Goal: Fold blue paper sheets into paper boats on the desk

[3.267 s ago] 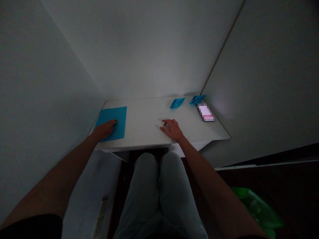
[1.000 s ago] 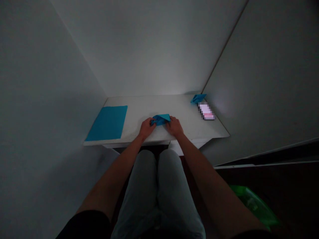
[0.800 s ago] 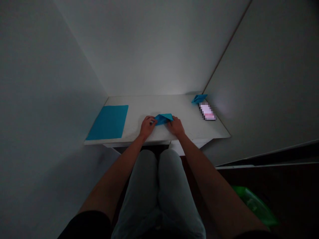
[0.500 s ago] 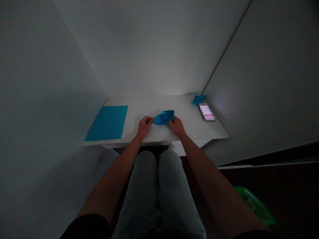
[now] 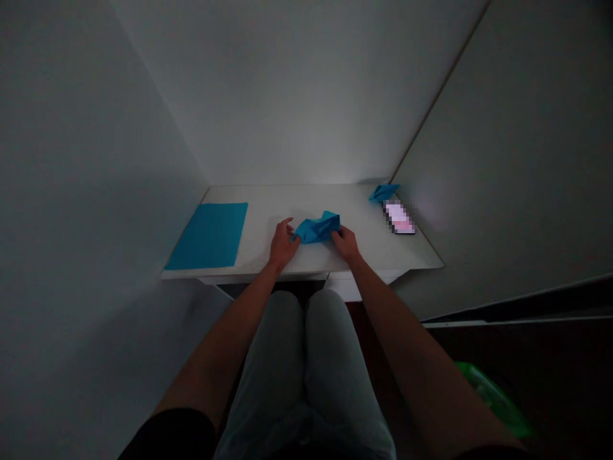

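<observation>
A folded piece of blue paper [image 5: 317, 229], creased into an irregular shape, is held just over the middle of the white table. At its left end, my left hand [image 5: 283, 245] pinches the paper near the thumb while the other fingers are raised and partly curled. On the opposite end, my right hand [image 5: 345, 243] has its fingers closed on the lower right edge. Some of the fingertips are hidden behind the paper or too dark to make out.
Flat blue paper [image 5: 209, 236] lies at the left of the white table [image 5: 261, 195]. Another folded blue paper piece [image 5: 384, 192] sits at the back right, beside a phone with a blurred screen [image 5: 400, 218]. Walls enclose three sides. A green container [image 5: 495, 397] stands low at right.
The folded paper has shifted slightly right and its upper edge has opened into a bent shape. My left hand has turned, with its fingers lifting apart; my right hand still grips the paper.
</observation>
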The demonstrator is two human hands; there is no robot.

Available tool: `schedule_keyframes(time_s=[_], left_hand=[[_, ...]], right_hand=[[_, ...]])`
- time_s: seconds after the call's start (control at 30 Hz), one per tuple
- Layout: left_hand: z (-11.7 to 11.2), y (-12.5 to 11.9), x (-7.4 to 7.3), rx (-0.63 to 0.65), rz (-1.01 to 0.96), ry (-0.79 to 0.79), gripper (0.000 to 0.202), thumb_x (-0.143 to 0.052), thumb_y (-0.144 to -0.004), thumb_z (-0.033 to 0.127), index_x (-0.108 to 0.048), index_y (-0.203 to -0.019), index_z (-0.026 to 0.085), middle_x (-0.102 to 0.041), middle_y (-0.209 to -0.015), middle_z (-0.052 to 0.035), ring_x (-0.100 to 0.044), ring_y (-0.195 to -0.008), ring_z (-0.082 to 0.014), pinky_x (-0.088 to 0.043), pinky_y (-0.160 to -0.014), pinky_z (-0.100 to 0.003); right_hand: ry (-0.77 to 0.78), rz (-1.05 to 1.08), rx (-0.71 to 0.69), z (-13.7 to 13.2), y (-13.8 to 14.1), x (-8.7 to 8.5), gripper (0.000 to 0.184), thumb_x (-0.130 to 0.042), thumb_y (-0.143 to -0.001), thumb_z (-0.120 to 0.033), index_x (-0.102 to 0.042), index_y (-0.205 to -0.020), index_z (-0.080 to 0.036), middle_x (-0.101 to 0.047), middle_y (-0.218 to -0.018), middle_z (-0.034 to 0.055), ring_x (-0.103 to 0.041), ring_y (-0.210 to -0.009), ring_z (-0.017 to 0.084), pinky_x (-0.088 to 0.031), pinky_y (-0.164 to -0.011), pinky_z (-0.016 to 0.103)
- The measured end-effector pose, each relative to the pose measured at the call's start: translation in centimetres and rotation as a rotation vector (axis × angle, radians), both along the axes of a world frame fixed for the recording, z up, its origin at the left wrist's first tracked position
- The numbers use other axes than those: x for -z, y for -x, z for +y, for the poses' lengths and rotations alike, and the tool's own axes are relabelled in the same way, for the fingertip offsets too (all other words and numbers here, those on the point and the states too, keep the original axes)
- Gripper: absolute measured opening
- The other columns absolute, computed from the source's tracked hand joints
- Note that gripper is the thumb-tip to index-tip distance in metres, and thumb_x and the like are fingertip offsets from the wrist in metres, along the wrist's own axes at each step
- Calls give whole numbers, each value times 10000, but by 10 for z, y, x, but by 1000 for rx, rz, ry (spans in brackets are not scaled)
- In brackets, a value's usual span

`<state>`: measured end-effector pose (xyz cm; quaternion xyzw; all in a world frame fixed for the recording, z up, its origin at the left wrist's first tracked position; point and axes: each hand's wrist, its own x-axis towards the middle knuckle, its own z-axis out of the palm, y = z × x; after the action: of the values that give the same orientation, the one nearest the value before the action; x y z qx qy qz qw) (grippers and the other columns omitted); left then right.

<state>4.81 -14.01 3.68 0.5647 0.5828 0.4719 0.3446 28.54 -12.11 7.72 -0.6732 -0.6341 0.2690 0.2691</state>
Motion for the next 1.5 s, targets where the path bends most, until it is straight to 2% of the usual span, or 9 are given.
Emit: schedule_keyframes(time_s=[0.13,0.33,0.5,0.67,0.8,0.9,1.03,1.33,1.5], left_hand=[[-1,0,-1,140,51,-68,739,-760,-844,217,-511,-1539,240,-629,-1379,-133,-668,-1199,-264,-554,-1059,-449],[1,0,-4,169,-123,-89,590,-690,-943,284,-608,-1526,258,-681,-1396,-118,-699,-1135,-223,-586,-992,-385],[8,-2,-5,119,-212,107,258,-639,-907,254,-826,-1081,217,-797,-974,-50,-723,-853,-210,-605,-814,-349],[11,-4,-7,79,-184,114,149,-706,-894,356,-759,-836,229,-714,-784,-12,-666,-747,-184,-552,-708,-299],[9,-4,-10,44,-135,130,259,-686,-905,402,-656,-720,222,-592,-653,12,-578,-643,-163,-481,-639,-281],[8,-4,-13,61,-208,132,134,-666,-856,321,-728,-877,204,-712,-813,-11,-634,-734,-169,-507,-715,-279],[7,-2,-15,188,-270,137,224,-627,-797,290,-761,-927,164,-742,-868,-24,-640,-771,-173,-508,-747,-276],[2,1,-17,398,-270,177,286,-638,-795,305,-823,-950,151,-776,-896,-29,-694,-866,-220,-537,-849,-315],[1,1,-15,434,-239,165,242,-661,-811,320,-811,-906,155,-744,-832,-12,-677,-818,-202,-524,-801,-300]], right_hand=[[-24,23,-51,-1,1,2,235,-513,-828,-385,-666,-879,-215,-698,-806,19,-624,-793,222,-520,-798,340],[16,101,-98,-6,5,3,383,-580,-865,-388,-649,-1209,-235,-756,-897,23,-678,-799,223,-547,-789,340],[7,108,-157,-7,7,0,338,-523,-895,-375,-700,-1133,-213,-768,-938,40,-704,-868,230,-560,-851,351],[-21,125,-173,-6,6,-2,404,-495,-897,-360,-725,-1181,-186,-769,-1000,58,-701,-918,238,-551,-908,360],[-72,102,-99,-6,4,0,549,-586,-886,-393,-568,-1392,-183,-686,-929,20,-620,-763,199,-521,-767,323],[-148,84,-104,-5,3,2,460,-599,-864,-324,-564,-1306,-200,-602,-907,4,-554,-737,184,-487,-728,305],[-188,-23,-192,-6,4,0,266,-608,-828,-247,-684,-1080,-212,-600,-979,53,-556,-811,199,-484,-787,328],[60,-55,-117,-8,14,-9,407,-575,-1010,-615,-752,-1008,-248,-766,-940,51,-680,-877,239,-459,-778,350],[49,-61,-75,-6,13,-4,352,-590,-999,-596,-715,-1013,-267,-718,-825,15,-628,-764,213,-402,-694,324]])
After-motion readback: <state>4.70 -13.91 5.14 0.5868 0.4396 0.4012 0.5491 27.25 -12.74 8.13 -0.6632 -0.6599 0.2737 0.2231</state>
